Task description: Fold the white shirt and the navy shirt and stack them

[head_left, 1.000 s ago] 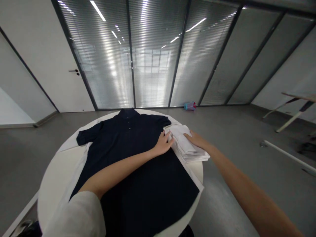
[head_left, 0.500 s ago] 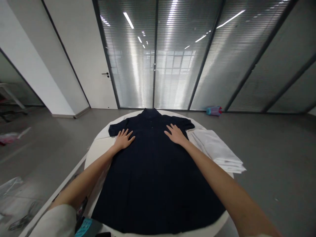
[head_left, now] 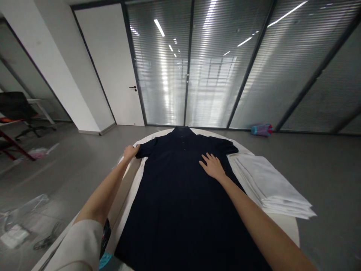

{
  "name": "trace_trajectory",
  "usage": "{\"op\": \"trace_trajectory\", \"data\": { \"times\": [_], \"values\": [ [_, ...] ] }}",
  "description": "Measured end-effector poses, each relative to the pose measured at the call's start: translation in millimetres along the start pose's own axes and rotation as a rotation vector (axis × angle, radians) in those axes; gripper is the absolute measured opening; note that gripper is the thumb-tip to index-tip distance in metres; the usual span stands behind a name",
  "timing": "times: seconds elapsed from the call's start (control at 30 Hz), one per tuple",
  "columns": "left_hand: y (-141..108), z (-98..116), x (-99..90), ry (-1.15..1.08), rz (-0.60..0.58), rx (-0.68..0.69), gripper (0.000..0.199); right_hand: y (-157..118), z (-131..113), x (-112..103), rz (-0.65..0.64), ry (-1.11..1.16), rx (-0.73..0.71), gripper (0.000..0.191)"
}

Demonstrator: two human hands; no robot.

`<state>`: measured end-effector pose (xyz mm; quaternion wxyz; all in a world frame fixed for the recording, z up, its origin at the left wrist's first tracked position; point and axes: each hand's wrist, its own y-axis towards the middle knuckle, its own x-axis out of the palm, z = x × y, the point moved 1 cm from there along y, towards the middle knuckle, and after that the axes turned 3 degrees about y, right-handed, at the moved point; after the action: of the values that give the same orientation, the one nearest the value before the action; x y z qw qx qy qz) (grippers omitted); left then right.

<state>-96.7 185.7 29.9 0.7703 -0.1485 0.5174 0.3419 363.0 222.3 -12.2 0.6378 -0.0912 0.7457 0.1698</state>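
A dark navy short-sleeved polo shirt (head_left: 180,195) lies spread face up, its collar at the far side and its hem toward me. My left hand (head_left: 131,151) is closed on the end of the shirt's left-side sleeve, fingers partly hidden behind the cuff. Flat on the chest, right of the button placket, rests my right hand (head_left: 213,166) with its fingers spread. Beneath the shirt is a round white table (head_left: 284,227), with white cloth showing along the shirt's left edge.
A stack of folded white cloth (head_left: 270,184) sits at the table's right, its corner overhanging the edge. On the floor are a blue and purple object (head_left: 261,130) by the glass wall, clear plastic (head_left: 25,210) and a dark cable (head_left: 47,241). An office chair (head_left: 19,113) stands far left.
My left hand has gone from lying open on the shirt's chest to the sleeve end and closed there. My right hand stays flat on the chest. The view has turned slightly left.
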Motion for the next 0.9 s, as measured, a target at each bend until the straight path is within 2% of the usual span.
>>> {"op": "trace_trajectory", "data": {
  "times": [0.07, 0.13, 0.3, 0.4, 0.47, 0.57, 0.63, 0.7, 0.77, 0.9],
  "values": [
    [7.1, -1.4, 3.8, -0.006, -0.054, -0.033, 0.039, -0.2, 0.4, 0.2, -0.001, 0.005, -0.003, 0.061],
    [9.2, 1.6, 7.9, -0.015, -0.054, -0.046, 0.032, -0.6, 0.8, -0.1, -0.007, 0.013, -0.002, 0.061],
    [5.5, 27.6, 3.7, -0.084, 0.070, 0.014, 0.046, -1.5, 0.3, -1.4, -0.010, 0.036, 0.006, 0.062],
    [-1.6, 60.9, -3.2, -0.126, 0.110, 0.160, 0.050, -1.6, -0.1, -1.1, -0.003, 0.030, 0.009, 0.061],
    [-12.8, 87.6, -1.5, -0.140, 0.104, 0.297, 0.050, -1.5, -0.1, -0.5, 0.004, 0.025, 0.006, 0.061],
    [-41.4, 122.8, 16.5, -0.121, 0.045, 0.509, 0.050, -1.2, 0.5, 0.3, 0.005, 0.029, 0.003, 0.061],
    [-63.9, 137.6, 34.8, -0.080, -0.031, 0.619, 0.049, -1.2, 1.1, 0.6, 0.003, 0.031, 0.002, 0.061],
    [-81.6, 144.8, 50.2, -0.035, -0.103, 0.687, 0.045, -1.1, 1.6, 0.6, -0.001, 0.033, 0.003, 0.061],
    [-88.8, 146.2, 57.3, -0.006, -0.134, 0.719, 0.039, -1.2, 1.7, 0.3, -0.007, 0.038, 0.006, 0.061],
    [-73.0, 137.8, 51.1, 0.010, -0.110, 0.734, 0.034, -1.4, 0.6, -1.0, -0.014, 0.041, 0.007, 0.060]
  ]
}}
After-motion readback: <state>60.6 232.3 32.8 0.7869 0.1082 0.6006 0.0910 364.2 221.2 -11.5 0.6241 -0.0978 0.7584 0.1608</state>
